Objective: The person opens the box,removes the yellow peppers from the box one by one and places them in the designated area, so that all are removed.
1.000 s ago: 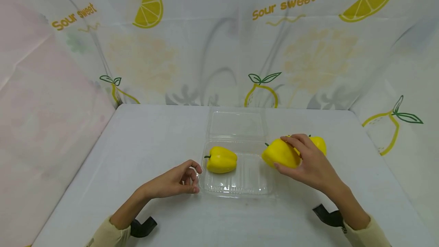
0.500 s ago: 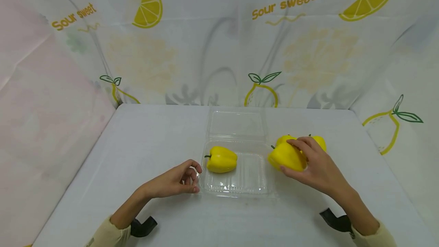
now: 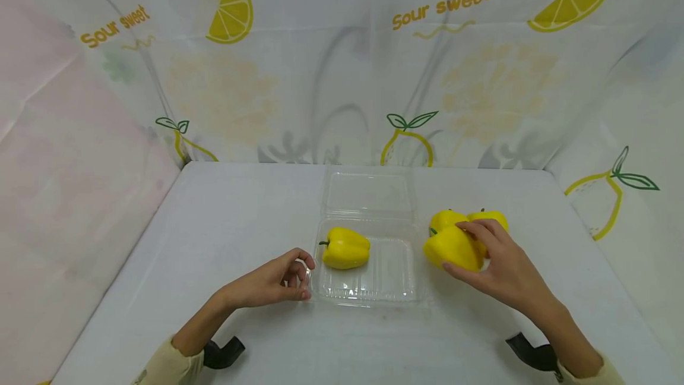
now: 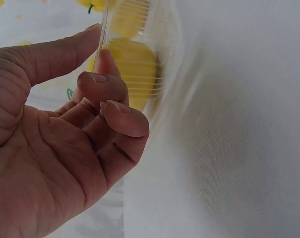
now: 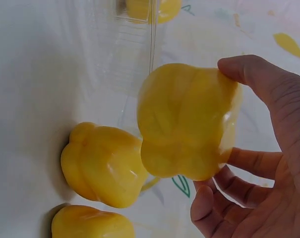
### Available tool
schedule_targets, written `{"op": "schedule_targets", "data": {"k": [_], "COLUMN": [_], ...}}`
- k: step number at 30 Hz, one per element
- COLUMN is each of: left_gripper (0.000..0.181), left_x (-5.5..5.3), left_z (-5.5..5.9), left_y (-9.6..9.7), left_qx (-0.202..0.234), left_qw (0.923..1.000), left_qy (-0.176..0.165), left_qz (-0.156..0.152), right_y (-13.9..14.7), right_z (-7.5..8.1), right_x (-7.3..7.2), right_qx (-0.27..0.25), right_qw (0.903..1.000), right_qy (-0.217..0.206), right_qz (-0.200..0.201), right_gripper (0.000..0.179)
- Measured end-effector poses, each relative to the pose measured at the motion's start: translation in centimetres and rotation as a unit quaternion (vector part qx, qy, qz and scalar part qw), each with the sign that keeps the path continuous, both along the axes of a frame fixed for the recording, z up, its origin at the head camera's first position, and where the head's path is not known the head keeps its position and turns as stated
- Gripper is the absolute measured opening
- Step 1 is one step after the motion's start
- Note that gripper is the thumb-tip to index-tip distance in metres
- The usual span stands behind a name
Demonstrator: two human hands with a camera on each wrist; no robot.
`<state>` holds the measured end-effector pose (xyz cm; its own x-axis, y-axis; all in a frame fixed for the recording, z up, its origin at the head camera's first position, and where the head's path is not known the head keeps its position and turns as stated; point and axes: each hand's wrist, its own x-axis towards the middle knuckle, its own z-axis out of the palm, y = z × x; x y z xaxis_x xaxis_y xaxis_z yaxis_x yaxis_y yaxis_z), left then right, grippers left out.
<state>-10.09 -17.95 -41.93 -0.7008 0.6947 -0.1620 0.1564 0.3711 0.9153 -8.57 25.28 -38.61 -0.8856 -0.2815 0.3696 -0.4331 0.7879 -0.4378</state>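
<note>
My right hand [image 3: 502, 263] grips a yellow bell pepper [image 3: 453, 248] between thumb and fingers, to the right of a clear plastic clamshell box [image 3: 392, 272]. In the right wrist view the held pepper [image 5: 189, 121] shows its lobed bottom, raised off the white surface. My left hand [image 3: 285, 281] holds the left rim of the box, thumb and index finger at its edge [image 4: 104, 27] and the other fingers curled. Inside the box, on its left side, another bell pepper [image 3: 346, 248] lies with its stem pointing left.
Two more bell peppers stand behind the held one: one nearer the box [image 3: 446, 217] and one farther right [image 3: 494, 217], partly hidden by my right hand. The box lid [image 3: 369, 192] lies folded back toward the lemon-print backdrop [image 3: 320, 76].
My right hand has moved right with its bell pepper, away from the box and in front of the two other peppers. The left hand and box have stayed in place.
</note>
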Motion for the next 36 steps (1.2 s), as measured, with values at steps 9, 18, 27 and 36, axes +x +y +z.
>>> {"op": "schedule_targets", "data": {"k": [9,18,27,36], "left_gripper": [0.049,0.048,0.049,0.048], "left_x": [0.0,0.1,0.1,0.1], "left_z": [0.0,0.1,0.1,0.1], "left_y": [0.0,0.0,0.0,0.0], "left_qx": [-0.002,0.003,0.000,0.000], "left_qw": [1.0000,1.0000,1.0000,0.9999], "left_qy": [-0.003,-0.005,-0.006,-0.012], "left_qz": [0.002,0.000,0.004,0.005], "right_y": [0.5,0.6,0.5,0.3], "right_z": [-0.3,-0.6,-0.7,-0.8], "right_x": [0.7,1.3,1.7,2.1], "right_qx": [0.010,0.004,-0.020,0.004], "right_qw": [0.9997,0.9994,0.9984,0.9981], "right_qy": [0.018,-0.002,-0.037,-0.044], "right_qz": [-0.011,-0.034,-0.039,-0.044], "right_gripper": [0.068,0.069,0.067,0.069]}}
